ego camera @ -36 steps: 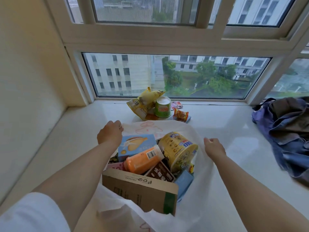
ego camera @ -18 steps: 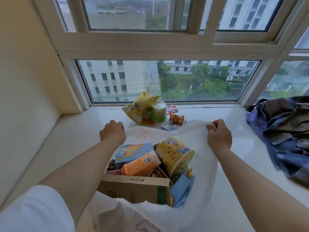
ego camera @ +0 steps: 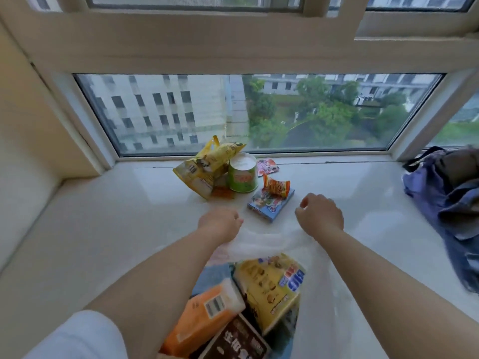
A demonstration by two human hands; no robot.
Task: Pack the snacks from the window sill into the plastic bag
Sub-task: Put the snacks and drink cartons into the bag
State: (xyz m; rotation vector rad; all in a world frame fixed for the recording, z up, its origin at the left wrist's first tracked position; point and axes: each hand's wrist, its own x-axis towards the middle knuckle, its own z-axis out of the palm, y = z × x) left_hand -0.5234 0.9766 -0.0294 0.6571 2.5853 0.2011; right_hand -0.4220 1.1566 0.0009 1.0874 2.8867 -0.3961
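A: Landmark is the green cup (ego camera: 242, 172) on the sill (ego camera: 103, 229). Where are the hands?

B: Both in front of the cup, toward the camera. Left hand (ego camera: 220, 225) sits at the far rim of the bag (ego camera: 267, 242), fingers curled — whether it pinches the film I cannot tell. Right hand (ego camera: 320, 216) hangs to the right of the cup, fingers loosely curled, nothing visibly in them.

A: Snacks left to pack?

B: Yellow packets (ego camera: 207, 169) lean against the cup's left side. A pink sachet (ego camera: 267, 165) lies just behind it on the right. A blue box (ego camera: 272, 204) lies in front and to the right, with an orange packet (ego camera: 276, 187) resting on its far end.

A: Handling?

B: My judgement — the cup is stiff and upright, probably light; take it round the wall. The packets look soft, crinkly and slippery; pinch a sealed edge. The box is flat and rigid, long axis running from near left to far right of the cup; grip across the short sides. Lift the orange packet first or it may slide off.

A: The bag?

B: Thin, limp, mouth facing the cup, already holding an orange carton (ego camera: 204, 314) and a yellow tub (ego camera: 269, 283).
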